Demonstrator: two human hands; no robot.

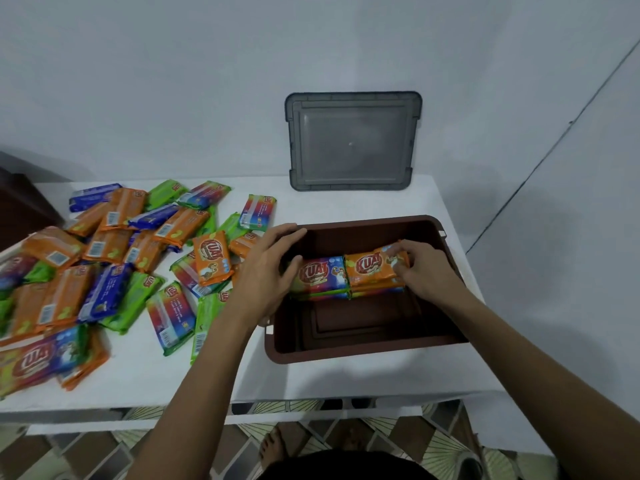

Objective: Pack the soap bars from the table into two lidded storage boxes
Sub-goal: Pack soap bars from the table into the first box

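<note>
- Right of centre on the white table [145,372], the brown storage box [367,346] sits open, two stacks of soap bars across its middle.
- Left hand [266,271] rests against the rainbow-wrapped bar [320,276], fingers spread, not gripping.
- Right hand [420,271] pinches the orange bar [372,268] beside it.
- Loose soap bars [114,258] crowd the left of the frame.
- Grey lid [351,142] leans on the wall, upper centre.
</note>
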